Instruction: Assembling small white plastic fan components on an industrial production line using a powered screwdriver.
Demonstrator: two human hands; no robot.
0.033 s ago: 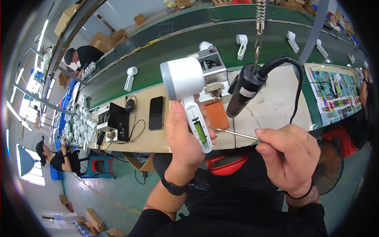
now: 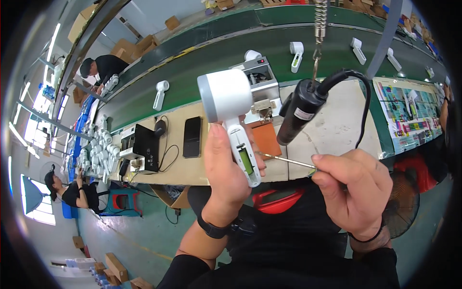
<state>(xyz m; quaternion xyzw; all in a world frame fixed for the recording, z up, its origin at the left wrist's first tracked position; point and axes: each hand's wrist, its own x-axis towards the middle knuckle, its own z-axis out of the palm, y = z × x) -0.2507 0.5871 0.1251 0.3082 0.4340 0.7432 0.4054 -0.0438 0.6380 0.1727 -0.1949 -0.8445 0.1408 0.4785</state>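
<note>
My left hand [image 2: 222, 176] is wrapped round the handle of a white handheld fan [image 2: 231, 96] with a grey-rimmed round head. Its handle points down toward me, and a long slot in it shows a green battery-like cylinder [image 2: 246, 161]. Between the thumb and fingers of my right hand [image 2: 356, 188] is a thin metal rod [image 2: 294, 163]. The rod's far end reaches the fingertips of my left hand beside the handle; whether it touches them I cannot tell. Above my right hand, a black electric screwdriver [image 2: 301, 115] hangs from a spring.
A small metal machine [image 2: 263, 79] and an orange pad [image 2: 266, 139] are behind the fan. On the bench lie a phone [image 2: 192, 137] and a black box [image 2: 146, 149] with cables. White fans ride the green conveyor [image 2: 202, 72]. Co-workers sit at left; a floor fan [image 2: 403, 204] stands at right.
</note>
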